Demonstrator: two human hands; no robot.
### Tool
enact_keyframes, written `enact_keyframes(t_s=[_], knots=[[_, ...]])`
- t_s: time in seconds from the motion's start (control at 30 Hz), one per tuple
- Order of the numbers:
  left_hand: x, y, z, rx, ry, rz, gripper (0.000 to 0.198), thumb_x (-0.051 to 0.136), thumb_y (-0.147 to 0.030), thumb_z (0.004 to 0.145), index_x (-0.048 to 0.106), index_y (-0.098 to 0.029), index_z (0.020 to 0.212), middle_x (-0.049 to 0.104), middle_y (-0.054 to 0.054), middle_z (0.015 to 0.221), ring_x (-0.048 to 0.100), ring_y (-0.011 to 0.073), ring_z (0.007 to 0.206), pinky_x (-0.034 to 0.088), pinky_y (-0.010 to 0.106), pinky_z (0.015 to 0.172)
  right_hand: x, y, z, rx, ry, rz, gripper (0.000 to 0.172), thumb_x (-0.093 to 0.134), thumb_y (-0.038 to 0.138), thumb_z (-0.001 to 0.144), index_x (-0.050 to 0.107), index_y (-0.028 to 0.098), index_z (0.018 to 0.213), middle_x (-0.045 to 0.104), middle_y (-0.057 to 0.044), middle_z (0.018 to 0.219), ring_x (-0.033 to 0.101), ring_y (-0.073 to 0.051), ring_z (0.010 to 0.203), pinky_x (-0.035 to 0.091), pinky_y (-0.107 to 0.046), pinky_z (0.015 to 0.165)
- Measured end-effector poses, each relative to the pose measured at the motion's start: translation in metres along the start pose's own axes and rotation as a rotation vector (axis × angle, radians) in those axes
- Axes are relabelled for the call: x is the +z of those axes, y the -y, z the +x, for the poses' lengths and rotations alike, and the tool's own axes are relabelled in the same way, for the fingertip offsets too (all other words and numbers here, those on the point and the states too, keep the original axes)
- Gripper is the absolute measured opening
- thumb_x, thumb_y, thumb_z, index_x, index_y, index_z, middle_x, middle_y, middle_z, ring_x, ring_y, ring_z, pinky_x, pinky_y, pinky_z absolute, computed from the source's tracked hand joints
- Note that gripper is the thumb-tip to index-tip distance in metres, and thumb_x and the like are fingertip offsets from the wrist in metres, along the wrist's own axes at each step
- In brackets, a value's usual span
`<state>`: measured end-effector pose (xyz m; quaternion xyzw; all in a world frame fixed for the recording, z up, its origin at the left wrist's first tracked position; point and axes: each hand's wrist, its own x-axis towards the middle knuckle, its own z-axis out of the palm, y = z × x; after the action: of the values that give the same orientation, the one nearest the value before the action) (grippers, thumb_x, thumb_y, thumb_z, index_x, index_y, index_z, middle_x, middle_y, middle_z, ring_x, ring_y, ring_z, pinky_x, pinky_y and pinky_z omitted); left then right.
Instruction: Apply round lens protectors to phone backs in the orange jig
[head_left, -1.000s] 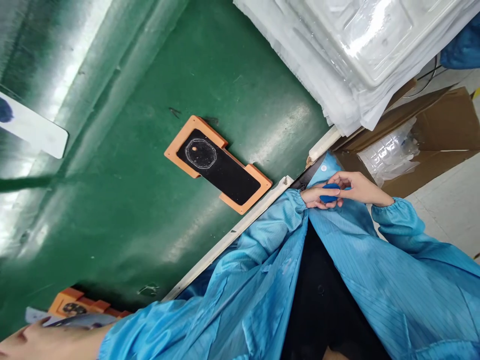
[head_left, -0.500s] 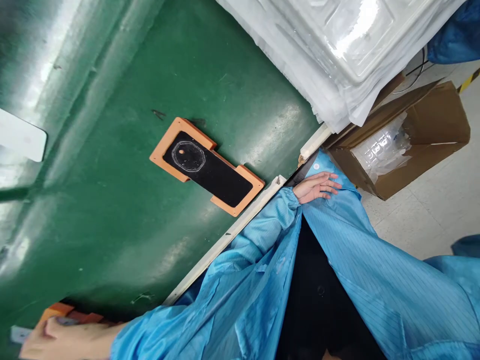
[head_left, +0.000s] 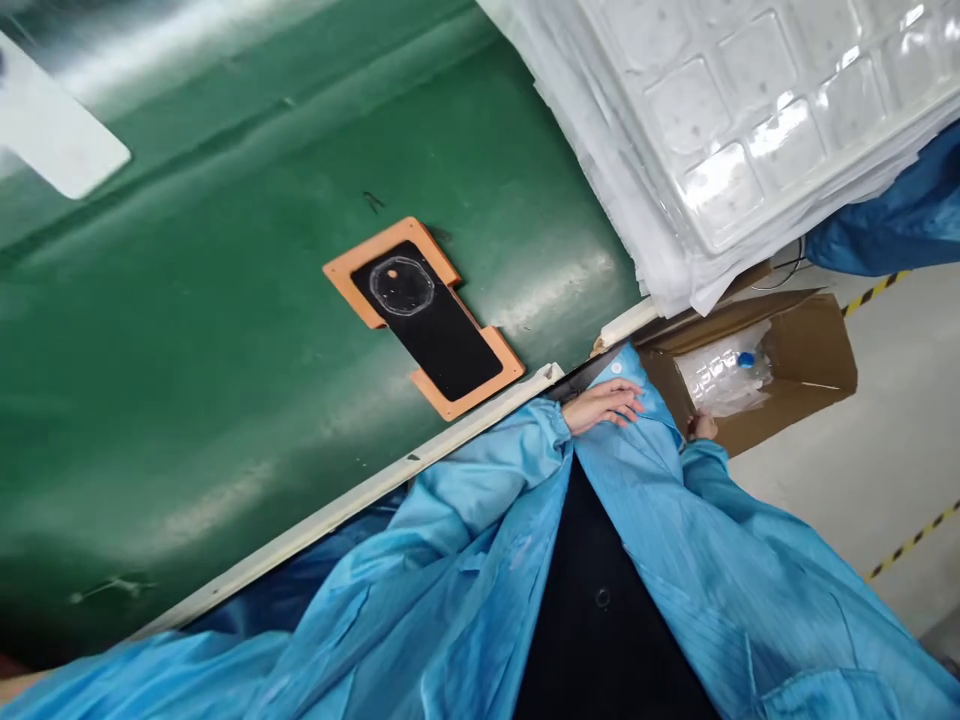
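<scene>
My left hand [head_left: 604,405] rests across my lap on the blue smock, palm down, fingers apart and holding nothing. My right hand [head_left: 703,427] is at the near left wall of a cardboard box [head_left: 814,390]; its fingers are small and partly hidden. Inside the box lie clear plastic pieces [head_left: 716,380] and a small blue object [head_left: 745,360]. On the green table in front of me sits an orange fixture [head_left: 382,240] holding a flat black panel [head_left: 450,345], like a phone back, with a pale octagonal outline and a small hole. Neither hand touches it.
A stack of clear plastic trays [head_left: 757,130] in white wrapping overhangs the table's right side. A white flat object [head_left: 60,120] lies far left. The pale table edge [head_left: 360,500] runs diagonally. A third forearm [head_left: 19,687], seemingly a co-worker's, shows lower left.
My view has turned, shifting the scene. My right hand has come in beside the box, and a blue object now shows inside. The third arm's hand, earlier on orange fixtures, is out of frame.
</scene>
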<state>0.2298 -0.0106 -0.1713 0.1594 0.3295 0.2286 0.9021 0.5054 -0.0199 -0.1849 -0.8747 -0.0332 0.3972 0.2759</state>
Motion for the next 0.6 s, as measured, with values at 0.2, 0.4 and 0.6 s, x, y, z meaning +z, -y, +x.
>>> enact_keyframes(t_s=[0.2,0.4,0.6], knots=[[0.033,-0.019,-0.046,0.157,-0.024,0.515,0.04,0.078,-0.051,0.083,0.071,-0.021,0.108,0.073,0.009,0.107,0.069,0.0219,0.097,0.054,0.034,0.086,-0.006,-0.017,0.019,-0.042,0.077,-0.156,0.04,0.065,0.041,0.1,0.061,0.017,0.132,0.063,-0.01,0.13,0.066,-0.023,0.111,0.059,-0.044,0.094],[0.055,-0.116,-0.198,0.296,0.144,0.688,0.037,0.071,-0.038,0.087,0.076,-0.027,0.122,0.074,0.014,0.124,0.07,0.0322,0.116,0.054,0.044,0.102,0.015,0.034,-0.004,-0.32,0.196,-0.138,0.028,0.069,0.041,0.095,0.067,0.015,0.104,0.068,-0.003,0.095,0.065,-0.015,0.081,0.058,-0.033,0.075],[-0.032,-0.179,-0.295,0.787,-0.967,0.622,0.041,0.074,-0.049,0.083,0.073,-0.02,0.112,0.075,0.014,0.107,0.071,0.0293,0.098,0.056,0.043,0.092,0.012,0.116,-0.071,-0.828,0.711,-0.322,0.028,0.084,0.051,0.066,0.074,0.026,0.074,0.064,-0.003,0.068,0.058,-0.022,0.062,0.053,-0.034,0.056]])
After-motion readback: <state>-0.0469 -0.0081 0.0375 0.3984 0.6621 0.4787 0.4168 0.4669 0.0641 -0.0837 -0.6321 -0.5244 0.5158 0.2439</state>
